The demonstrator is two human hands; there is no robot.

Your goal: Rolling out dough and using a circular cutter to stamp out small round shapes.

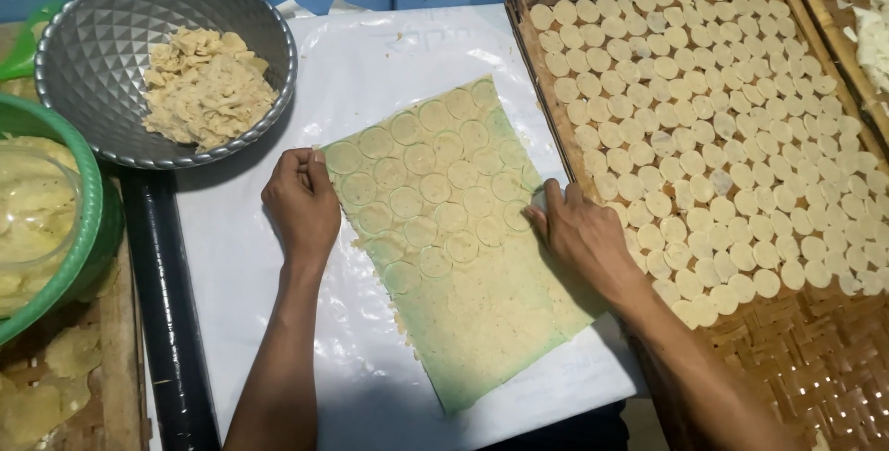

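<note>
A thin rolled sheet of pale dough lies on white plastic, with several round discs cut into its upper half. My left hand rests fingers curled at the sheet's left edge, touching the dough near the top corner. My right hand presses at the sheet's right edge, fingers bent over a small round cutter that is mostly hidden. To the right, a woven bamboo tray holds many rows of cut dough discs.
A faceted metal bowl with dough scraps sits at top left. A green basin with pale batter stands at the left edge. A black roller lies along the plastic's left side. Another tray is at far right.
</note>
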